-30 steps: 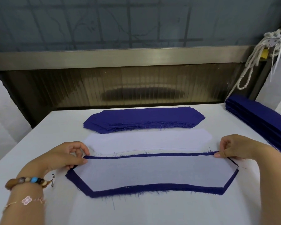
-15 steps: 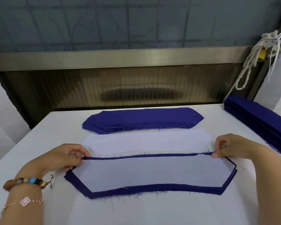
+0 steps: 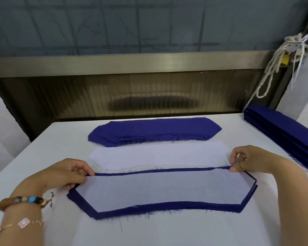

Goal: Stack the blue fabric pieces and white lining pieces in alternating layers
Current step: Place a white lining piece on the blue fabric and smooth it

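**Both hands pinch the far edge of the layered stack**

The left hand [image 3: 68, 174] lies low over the counter [image 3: 167, 231], its wrist coming in from the near left corner. Its fingers are curled and its thumb and forefinger pinch the far left corner of the layered stack [image 3: 149, 208]. The right hand [image 3: 247, 160] comes from the right edge with the knuckles up, and its thumb and fingers pinch the far right corner of the same stack. I cannot tell how many layers each hand takes.

On the left wrist there are a bead bracelet [image 3: 25, 200] and a thin chain bracelet [image 3: 23, 222].

The stack lies flat near the front edge, with a white lining piece [image 3: 164, 190] on top and a blue border showing all around it. Just behind it lies the pile of white lining [image 3: 158, 153], and behind that, towards the far edge, the pile of blue fabric [image 3: 155, 130]. At the far right corner lies a folded blue bundle [image 3: 283, 128].
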Demonstrator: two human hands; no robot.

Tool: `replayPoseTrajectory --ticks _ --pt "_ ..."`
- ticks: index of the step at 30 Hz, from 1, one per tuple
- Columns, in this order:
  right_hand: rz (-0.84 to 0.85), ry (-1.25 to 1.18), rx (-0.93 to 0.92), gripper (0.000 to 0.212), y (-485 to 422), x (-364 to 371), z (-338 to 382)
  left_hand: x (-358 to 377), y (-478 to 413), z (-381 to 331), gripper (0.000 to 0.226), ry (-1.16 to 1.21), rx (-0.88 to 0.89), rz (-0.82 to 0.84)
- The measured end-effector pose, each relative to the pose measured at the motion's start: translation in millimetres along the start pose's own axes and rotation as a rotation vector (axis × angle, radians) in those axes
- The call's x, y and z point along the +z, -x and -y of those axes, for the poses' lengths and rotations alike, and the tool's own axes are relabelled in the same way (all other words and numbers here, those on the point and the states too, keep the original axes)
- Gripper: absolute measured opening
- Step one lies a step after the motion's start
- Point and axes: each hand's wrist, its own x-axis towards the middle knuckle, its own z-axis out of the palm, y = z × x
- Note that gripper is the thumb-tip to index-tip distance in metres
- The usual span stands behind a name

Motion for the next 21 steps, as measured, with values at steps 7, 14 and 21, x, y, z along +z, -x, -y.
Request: replayPoseTrajectory --ticks 7,14,21 --pt "-0.023 0.025 -0.019 0.022 -3.8 -0.7 -2.7 2.0 0.6 -2.7 0.017 0.017 0.025 -0.056" --pt "-0.484 0.028 -0.255 0.016 -16.3 12.1 24.3 14.5 -14.2 -7.8 0.011 0.059 0.279 -0.732" --pt "-0.542 0.100 -0.460 0.012 -23.6 41.9 57.8 32.2 -34.5 -9.5 0.011 -0.109 0.404 -0.848"
